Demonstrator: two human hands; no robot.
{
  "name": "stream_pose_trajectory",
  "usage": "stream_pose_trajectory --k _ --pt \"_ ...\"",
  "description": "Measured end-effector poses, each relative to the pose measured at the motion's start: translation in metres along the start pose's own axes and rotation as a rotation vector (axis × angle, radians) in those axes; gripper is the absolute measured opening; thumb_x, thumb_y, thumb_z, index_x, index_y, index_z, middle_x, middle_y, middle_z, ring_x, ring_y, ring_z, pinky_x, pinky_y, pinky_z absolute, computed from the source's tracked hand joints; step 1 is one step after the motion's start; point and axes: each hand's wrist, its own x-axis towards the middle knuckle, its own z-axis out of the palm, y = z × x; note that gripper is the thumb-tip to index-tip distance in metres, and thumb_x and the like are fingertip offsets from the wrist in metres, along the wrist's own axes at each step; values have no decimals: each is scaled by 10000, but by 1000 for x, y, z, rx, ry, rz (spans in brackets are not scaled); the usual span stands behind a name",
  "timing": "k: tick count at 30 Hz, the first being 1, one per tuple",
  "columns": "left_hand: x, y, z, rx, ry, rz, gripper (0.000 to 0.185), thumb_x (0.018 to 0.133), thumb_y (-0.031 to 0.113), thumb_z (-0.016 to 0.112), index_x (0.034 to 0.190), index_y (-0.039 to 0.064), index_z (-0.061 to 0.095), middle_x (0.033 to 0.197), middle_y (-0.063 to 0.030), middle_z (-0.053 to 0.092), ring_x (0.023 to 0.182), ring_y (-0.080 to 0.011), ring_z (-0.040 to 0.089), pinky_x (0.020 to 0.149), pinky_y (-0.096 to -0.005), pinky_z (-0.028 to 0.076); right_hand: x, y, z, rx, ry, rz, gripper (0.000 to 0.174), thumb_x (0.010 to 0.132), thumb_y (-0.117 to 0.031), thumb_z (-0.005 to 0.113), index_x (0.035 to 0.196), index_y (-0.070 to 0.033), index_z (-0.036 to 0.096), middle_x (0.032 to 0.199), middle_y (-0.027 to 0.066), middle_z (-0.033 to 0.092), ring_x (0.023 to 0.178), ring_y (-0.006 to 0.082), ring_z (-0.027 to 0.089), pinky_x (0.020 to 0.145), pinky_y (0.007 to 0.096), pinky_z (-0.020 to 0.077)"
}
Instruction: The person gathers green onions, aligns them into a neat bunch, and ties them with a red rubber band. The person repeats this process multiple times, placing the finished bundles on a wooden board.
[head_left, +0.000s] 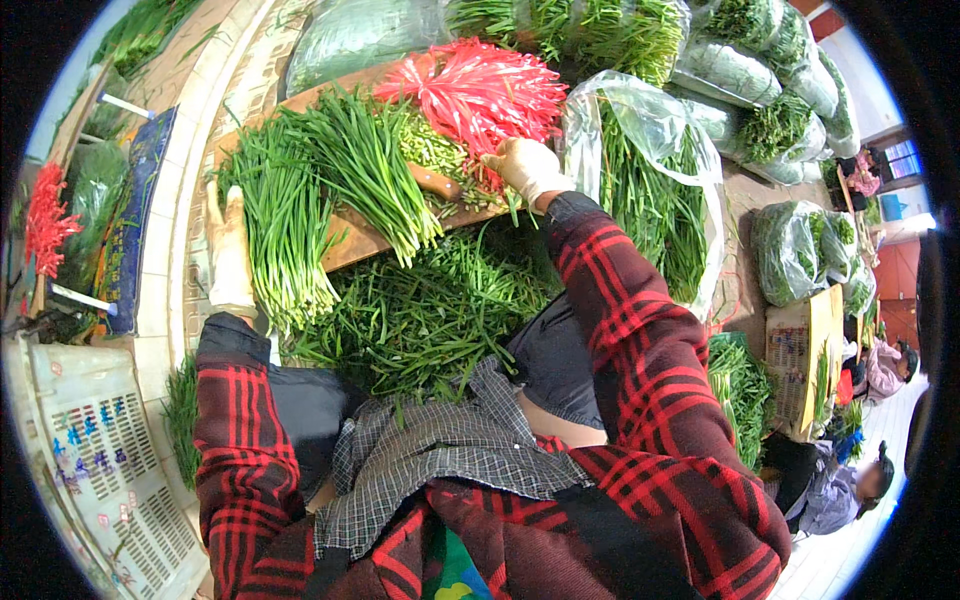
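Note:
My left hand (231, 251), in a pale glove, rests along the left side of a bunch of garlic chives (281, 217). Its visible fingers are apart. A second bunch (367, 169) lies beside it on a wooden board (352, 244), cut ends towards me. My right hand (525, 169), also gloved, is curled at the near edge of a pile of red plastic strips (480, 90). Whether a strip is pinched in it cannot be told. Between the hands show a wooden knife handle (433, 181) and chopped stem ends (427, 146); the blade is hidden.
Loose green leaves (420, 307) heap below the board. An open clear plastic bag (652, 127) of greens stands at the right, with more bagged greens (795, 255) beyond. A plastic crate (112, 465) is at lower left. Other people (832, 487) sit at the far right.

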Motion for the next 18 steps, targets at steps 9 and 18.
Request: stream_pose_trajectory --k 9,18 --pt "7 101 140 -37 -537 407 662 934 321 663 1530 201 399 1600 -195 304 1452 -351 354 1177 -407 319 40 44 3 -201 -58 -541 152 883 -228 664 896 -107 755 822 52 739 708 211 713 631 363 579" --pt "45 123 275 422 -495 810 807 865 115 590 1587 154 231 1598 -200 302 1469 -347 315 1158 -442 351 -57 12 -93 984 -493 70 239 971 -273 612 967 -84 758 678 -23 657 498 43 519 466 182 382"
